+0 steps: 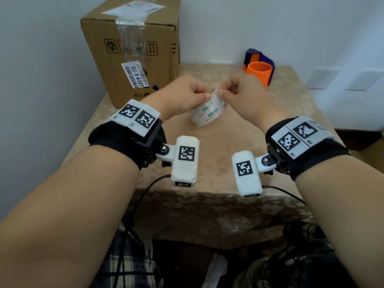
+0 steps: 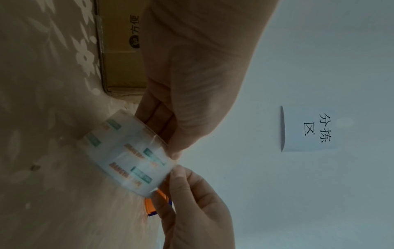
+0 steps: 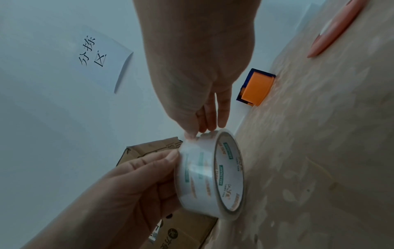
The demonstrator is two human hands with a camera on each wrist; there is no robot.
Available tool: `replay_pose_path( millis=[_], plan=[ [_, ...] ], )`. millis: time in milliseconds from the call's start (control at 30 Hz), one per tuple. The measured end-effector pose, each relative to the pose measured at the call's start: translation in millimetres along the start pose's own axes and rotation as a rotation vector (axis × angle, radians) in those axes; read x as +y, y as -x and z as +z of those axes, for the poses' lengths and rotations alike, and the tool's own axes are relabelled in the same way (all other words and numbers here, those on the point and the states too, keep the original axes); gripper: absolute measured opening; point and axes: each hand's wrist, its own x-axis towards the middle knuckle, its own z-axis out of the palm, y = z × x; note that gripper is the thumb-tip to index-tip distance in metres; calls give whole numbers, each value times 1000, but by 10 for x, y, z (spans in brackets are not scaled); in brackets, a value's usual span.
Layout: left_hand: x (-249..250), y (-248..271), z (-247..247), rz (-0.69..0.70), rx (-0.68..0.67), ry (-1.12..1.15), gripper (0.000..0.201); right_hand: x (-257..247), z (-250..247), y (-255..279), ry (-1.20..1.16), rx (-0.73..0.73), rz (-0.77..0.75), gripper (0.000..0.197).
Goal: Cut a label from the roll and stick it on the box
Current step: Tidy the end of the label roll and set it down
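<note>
Near field: both forearms carry black fabric wrist straps with white blocks printed in black-and-white square markers; thin black cables trail toward the lap, where plaid cloth shows.

Left hand (image 1: pixel 182 96) curls around the roll (image 1: pixel 207 113), fingers wrapped over its outer band, thumb on top. Right hand (image 1: pixel 239 92) pinches the top edge of the roll between thumb and forefinger; remaining fingers loosely extended behind it. Cannot tell whether a free end is lifted.

Roll: glossy, translucent white ring, wide band, hollow core, repeating green and orange printed blocks on the inner liner. It stands on edge, lower rim at or just above the table (image 1: pixel 280 121); contact unclear. Its axis runs roughly level, open face toward the right wrist camera.

Surface: small table under a beige cloth with a pale woven leaf or flower pattern, slightly sheened.

Far left: box (image 1: pixel 133 48), brown corrugated cardboard, upright, clear tape across the top seam, printed handling symbols, a white barcode sticker on the front face. Far right: an orange cylinder in a blue-purple holder (image 1: pixel 258 68), hard plastic, near the table's back edge.

Beyond: plain white wall; a white paper sign (image 2: pixel 309 128) with handwritten characters is fixed to it
</note>
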Motion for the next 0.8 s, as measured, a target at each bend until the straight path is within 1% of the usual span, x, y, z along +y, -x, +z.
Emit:
replay_pose_path(
  millis=[133, 200, 300, 400, 533, 633, 800],
  plan=[
    [-5, 10, -22, 21, -36, -41, 20, 34, 4, 11, 63, -118, 13, 15],
    [0, 13, -19, 24, -43, -58, 20, 39, -2, 21, 107, -182, 12, 13],
    [15, 20, -20, 23, -36, -70, 18, 25, -38, 42, 168, -229, -9, 11],
    [15, 14, -5, 7, -10, -31, 18, 32, -51, 64, 141, -218, -5, 11],
    [-5, 14, 11, -2, 3, -7, 19, 57, -15, 74, -31, -147, 18, 9],
    [-22, 10, -2, -10, -6, 13, 19, 73, 4, 62, -91, -151, 28, 6],
    [-34, 2, -5, -24, -9, 49, 19, 110, 19, 30, -142, -134, 16, 15]
  ],
)
